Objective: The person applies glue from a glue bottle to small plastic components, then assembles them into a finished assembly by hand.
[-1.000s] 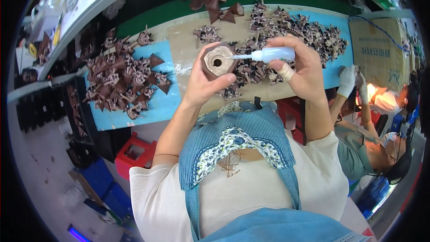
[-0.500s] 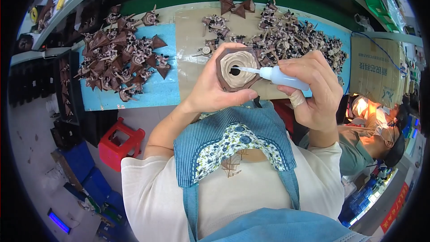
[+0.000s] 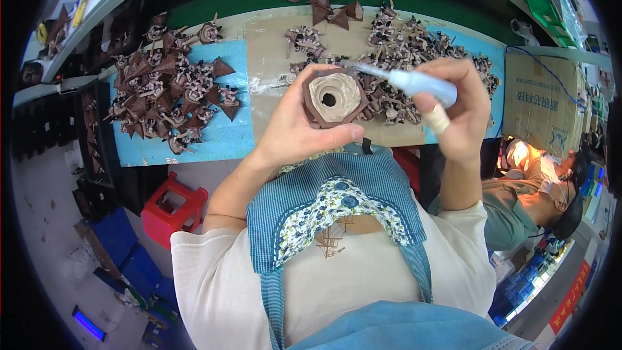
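My left hand (image 3: 291,123) is closed around a brown hexagonal piece (image 3: 345,105) that has a cream, wavy inner face and a dark round hole in its middle. Thumb and fingers grip its rim, with the hole turned up toward me. In my right hand (image 3: 457,113) is a pale blue squeeze bottle (image 3: 424,87) with a long thin nozzle. The nozzle points left above the upper edge of the piece, apart from the hole. A bandage (image 3: 437,118) wraps my right thumb.
Brown figurines with pointed parts (image 3: 168,87) are heaped on a blue mat at left. Smaller figurines (image 3: 402,45) cover the table at right, and brown pointed pieces (image 3: 321,0) lie behind. A red stool (image 3: 172,204), a cardboard box (image 3: 541,97) and a co-worker (image 3: 512,210) are nearby.
The bottle's nozzle has come out of the hole and moved up and right as my right hand lifted away. The piece in my left hand has shifted slightly.
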